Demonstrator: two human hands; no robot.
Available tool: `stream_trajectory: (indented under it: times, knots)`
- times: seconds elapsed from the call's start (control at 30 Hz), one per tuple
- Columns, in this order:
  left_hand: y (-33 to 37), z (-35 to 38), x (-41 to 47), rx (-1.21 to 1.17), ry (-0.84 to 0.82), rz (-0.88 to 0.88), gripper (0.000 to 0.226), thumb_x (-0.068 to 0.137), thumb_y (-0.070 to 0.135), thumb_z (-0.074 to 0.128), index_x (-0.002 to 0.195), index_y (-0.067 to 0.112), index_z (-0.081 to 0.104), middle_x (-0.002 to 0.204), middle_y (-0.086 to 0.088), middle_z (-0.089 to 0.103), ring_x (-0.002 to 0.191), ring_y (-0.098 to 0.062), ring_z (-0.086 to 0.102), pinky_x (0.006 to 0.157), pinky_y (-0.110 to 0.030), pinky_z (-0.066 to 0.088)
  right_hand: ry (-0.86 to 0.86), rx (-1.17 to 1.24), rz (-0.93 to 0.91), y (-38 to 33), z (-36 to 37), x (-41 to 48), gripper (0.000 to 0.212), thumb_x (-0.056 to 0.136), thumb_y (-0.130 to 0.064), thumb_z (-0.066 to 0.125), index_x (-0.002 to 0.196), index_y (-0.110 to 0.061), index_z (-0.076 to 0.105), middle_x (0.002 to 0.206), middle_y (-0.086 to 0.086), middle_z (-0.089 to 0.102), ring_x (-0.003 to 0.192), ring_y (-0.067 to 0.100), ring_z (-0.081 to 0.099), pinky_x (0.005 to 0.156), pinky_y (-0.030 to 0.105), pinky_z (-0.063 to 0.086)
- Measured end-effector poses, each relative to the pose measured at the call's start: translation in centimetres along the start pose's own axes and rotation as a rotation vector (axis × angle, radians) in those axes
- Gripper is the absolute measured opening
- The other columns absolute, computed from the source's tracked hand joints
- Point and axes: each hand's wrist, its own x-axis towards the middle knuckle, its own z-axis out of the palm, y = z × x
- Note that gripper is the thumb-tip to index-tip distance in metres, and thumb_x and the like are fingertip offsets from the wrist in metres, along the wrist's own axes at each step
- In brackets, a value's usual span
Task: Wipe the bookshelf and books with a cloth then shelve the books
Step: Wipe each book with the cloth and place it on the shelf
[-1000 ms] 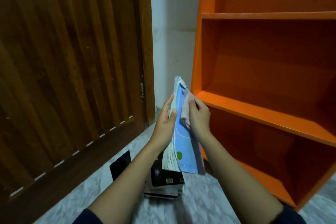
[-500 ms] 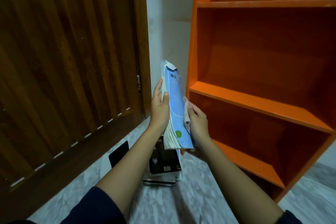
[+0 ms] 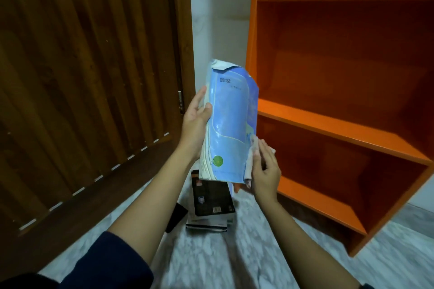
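Where the cloth sits now: a pale cloth point(image 3: 250, 162) is bunched at the lower right corner of the blue book point(image 3: 229, 124); a second ago it was high on the cover, so it has swept downward.
Blue book: held upright in mid-air, just left of the orange bookshelf point(image 3: 328, 122) and not touching it. Its front cover has turned to face the camera more squarely than before. The top corners are worn and curled.
Left hand point(image 3: 196, 124): grips the book's left edge, thumb across the cover and fingers behind.
Right hand point(image 3: 265, 171): fingers curled, pinching the cloth against the book's corner.
Meaning for the task: the downward stroke seems nearly spent, so this cover is probably almost clean and the book close to being shelved.
Bookshelf: every visible shelf is bare; no book is on it yet.
Waiting books: a small stack point(image 3: 211, 199) lies on the marbled floor point(image 3: 223, 265) below the hands, with a dark flat object point(image 3: 176, 216) beside it.
Writing: two large characters near the top of the blue cover, possibly "数学", though blurred. A round green badge sits at the cover's lower left. The black top book of the stack shows a barcode; its print is too small to read.
Left of scene: a dark slatted wooden door point(image 3: 94, 77).
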Motion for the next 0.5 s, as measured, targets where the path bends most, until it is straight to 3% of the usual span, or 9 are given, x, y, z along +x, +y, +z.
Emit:
stream_trajectory:
  times: [0.1, 0.17, 0.27, 0.37, 0.43, 0.5]
  knots:
    - [0.3, 0.4, -0.4, 0.051, -0.086, 0.01, 0.041, 0.097, 0.012, 0.047, 0.132, 0.032, 0.041, 0.121, 0.001, 0.063, 0.1, -0.019, 0.066, 0.081, -0.037, 0.056, 0.01, 0.352, 0.279, -0.6, -0.5, 1.6, 0.035, 0.095, -0.026, 0.054, 0.129, -0.016, 0.058, 0.131, 0.002, 0.059, 0.119, 0.013, 0.056, 0.1, 0.032, 0.047]
    - [0.2, 0.4, -0.4, 0.094, -0.092, 0.046, 0.043, 0.098, 0.012, 0.045, 0.137, 0.028, 0.038, 0.131, -0.004, 0.057, 0.109, -0.022, 0.062, 0.087, -0.038, 0.055, -0.163, 0.512, 0.404, -0.5, -1.0, 2.3, 0.043, 0.092, -0.033, 0.058, 0.134, -0.02, 0.052, 0.133, 0.0, 0.058, 0.119, 0.018, 0.057, 0.1, 0.044, 0.046]
    - [-0.2, -0.2, 0.2, 0.235, -0.045, 0.148, 0.045, 0.099, 0.013, 0.043, 0.142, 0.02, 0.034, 0.144, -0.005, 0.044, 0.124, -0.022, 0.053, 0.095, -0.037, 0.051, -0.353, 0.562, 0.489, -0.2, -2.0, 2.7, 0.062, 0.079, -0.036, 0.073, 0.135, -0.028, 0.048, 0.136, -0.001, 0.055, 0.119, 0.023, 0.058, 0.1, 0.053, 0.044]
    - [-1.3, -1.7, 0.6, 0.376, 0.025, 0.158, 0.044, 0.1, 0.015, 0.041, 0.143, 0.019, 0.033, 0.142, 0.003, 0.043, 0.123, -0.014, 0.052, 0.09, -0.023, 0.051, -0.294, 0.614, 0.51, -0.8, -3.1, 3.0, 0.06, 0.079, -0.013, 0.073, 0.132, -0.028, 0.05, 0.132, 0.004, 0.059, 0.113, 0.028, 0.061, 0.096, 0.056, 0.047]
    - [-2.6, -3.2, 0.7, 0.412, 0.032, 0.096, 0.044, 0.1, 0.019, 0.041, 0.143, 0.025, 0.032, 0.141, 0.0, 0.047, 0.119, -0.016, 0.056, 0.089, -0.029, 0.054, -0.26, 0.609, 0.444, -1.7, -3.8, 3.2, 0.061, 0.081, 0.001, 0.066, 0.134, -0.023, 0.048, 0.127, 0.005, 0.062, 0.111, 0.027, 0.063, 0.091, 0.052, 0.051]
    - [-3.8, -4.1, 0.7, 0.558, 0.033, 0.035, 0.047, 0.1, 0.021, 0.042, 0.144, 0.032, 0.029, 0.143, -0.002, 0.045, 0.122, -0.018, 0.053, 0.098, -0.041, 0.049, -0.237, 0.509, 0.348, -2.3, -4.1, 3.6, 0.064, 0.08, 0.007, 0.065, 0.135, -0.022, 0.05, 0.126, 0.003, 0.062, 0.11, 0.023, 0.063, 0.091, 0.048, 0.052]
